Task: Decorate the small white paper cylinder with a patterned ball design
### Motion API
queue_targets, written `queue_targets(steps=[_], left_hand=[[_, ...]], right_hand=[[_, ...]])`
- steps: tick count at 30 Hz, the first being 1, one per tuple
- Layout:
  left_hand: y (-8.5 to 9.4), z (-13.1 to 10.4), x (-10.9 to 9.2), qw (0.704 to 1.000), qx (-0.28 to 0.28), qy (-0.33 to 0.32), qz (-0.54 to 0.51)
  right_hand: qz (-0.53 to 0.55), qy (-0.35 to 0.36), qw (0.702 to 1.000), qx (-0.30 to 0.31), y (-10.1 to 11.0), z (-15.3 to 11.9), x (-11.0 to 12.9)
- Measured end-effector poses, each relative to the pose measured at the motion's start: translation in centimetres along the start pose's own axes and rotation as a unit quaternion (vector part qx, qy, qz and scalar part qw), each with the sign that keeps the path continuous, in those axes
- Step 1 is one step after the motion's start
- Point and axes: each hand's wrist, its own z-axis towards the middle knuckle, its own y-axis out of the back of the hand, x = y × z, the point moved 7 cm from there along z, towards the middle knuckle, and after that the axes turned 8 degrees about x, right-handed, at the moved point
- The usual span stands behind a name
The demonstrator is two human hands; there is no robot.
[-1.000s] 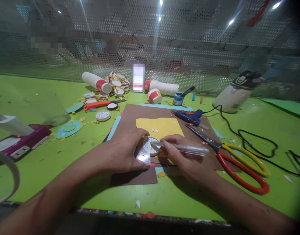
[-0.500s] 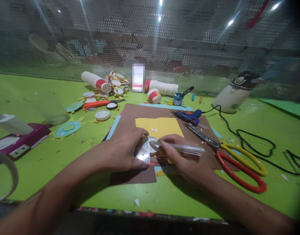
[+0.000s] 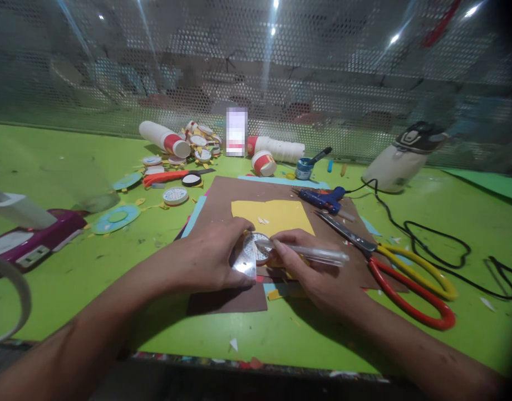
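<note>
My left hand [image 3: 212,253] is closed on a small round white disc [image 3: 262,248] with dark marks on its face. A shiny, see-through flat piece like a ruler corner [image 3: 244,264] lies over the disc's left part, under my left fingers. In my right hand [image 3: 300,262] is a clear-barrelled pen [image 3: 323,254], its tip end at the disc's face. Both hands are above brown sheets [image 3: 226,192] and a yellow sheet [image 3: 272,214]. Fingertips on the disc's far side are partly hidden.
Large scissors [image 3: 370,250] and a blue glue gun [image 3: 323,199] with a black cord lie to the right. Paper cups [image 3: 162,139], a pile of round discs [image 3: 200,142] and an orange cutter [image 3: 166,177] are further back. A purple power strip [image 3: 43,245] sits left.
</note>
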Motion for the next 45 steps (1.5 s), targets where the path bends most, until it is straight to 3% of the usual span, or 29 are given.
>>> queue_targets(steps=[29,40,45], left_hand=[[-0.2,0.1,0.0,1.0,0.009,0.003,0.017],[-0.3,0.1,0.1,1.0,0.013,0.003,0.026],[-0.2,0.3,-0.2,0.999,0.009,-0.008,0.032]], right_hand=[[-0.019,0.018,0.999,0.03,-0.3,-0.2,0.5],[-0.165,0.097,0.981,0.036,-0.4,0.0,1.9],[-0.212,0.083,0.973,0.043,-0.5,-0.1,2.7]])
